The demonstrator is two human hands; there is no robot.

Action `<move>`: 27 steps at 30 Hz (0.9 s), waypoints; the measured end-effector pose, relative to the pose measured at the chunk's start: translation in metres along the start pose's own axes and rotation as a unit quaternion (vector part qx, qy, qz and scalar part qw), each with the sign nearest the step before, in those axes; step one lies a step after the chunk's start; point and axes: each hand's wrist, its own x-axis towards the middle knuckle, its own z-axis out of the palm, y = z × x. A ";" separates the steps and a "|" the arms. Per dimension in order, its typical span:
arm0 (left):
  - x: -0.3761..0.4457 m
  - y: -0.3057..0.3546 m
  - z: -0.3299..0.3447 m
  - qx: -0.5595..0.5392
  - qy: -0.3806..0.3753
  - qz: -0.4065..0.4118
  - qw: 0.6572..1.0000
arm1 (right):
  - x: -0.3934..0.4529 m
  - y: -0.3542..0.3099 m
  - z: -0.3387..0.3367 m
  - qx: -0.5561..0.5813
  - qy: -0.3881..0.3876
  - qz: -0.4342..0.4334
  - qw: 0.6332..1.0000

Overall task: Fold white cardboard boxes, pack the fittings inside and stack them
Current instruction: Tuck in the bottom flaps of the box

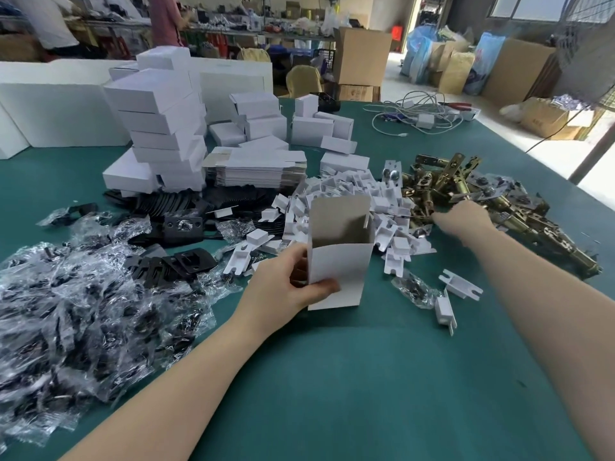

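An open white box [336, 261] is pinched upright by the left hand [283, 287]; the right hand [466, 216], grip blurred and unreadable, should lift one brass latch [442, 181] cleanly.

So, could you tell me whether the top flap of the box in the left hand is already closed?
No, the white box gripped by the left hand stands upright with its top flap raised and its mouth open.

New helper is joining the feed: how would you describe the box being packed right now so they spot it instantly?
Start at the green table and find the left hand near its middle. The white box it holds stands upright with its top flap open, showing a grey inside. The other boxes are closed and stacked or lie flat.
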 end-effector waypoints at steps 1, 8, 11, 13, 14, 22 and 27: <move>0.000 0.000 0.000 -0.004 0.000 0.002 1.000 | 0.004 -0.001 0.000 0.010 -0.006 0.009 1.000; 0.000 0.001 0.001 -0.030 -0.005 0.000 1.000 | 0.022 -0.015 0.003 0.114 -0.047 0.063 0.990; 0.000 0.001 0.000 -0.033 -0.007 -0.001 0.999 | 0.028 -0.013 0.005 0.170 -0.069 0.095 0.978; 0.000 0.001 0.000 -0.035 -0.009 -0.001 0.999 | 0.031 -0.010 0.007 0.158 -0.053 0.095 0.981; 0.000 0.001 0.000 -0.034 -0.009 0.000 0.999 | 0.032 -0.009 0.008 0.145 -0.039 0.085 0.985; 0.001 0.001 0.000 -0.028 -0.004 0.002 1.000 | 0.028 -0.002 -0.022 0.102 -0.007 0.072 0.992; -0.001 0.003 0.000 -0.037 -0.004 0.005 0.999 | 0.025 -0.002 -0.036 0.171 -0.066 0.115 0.976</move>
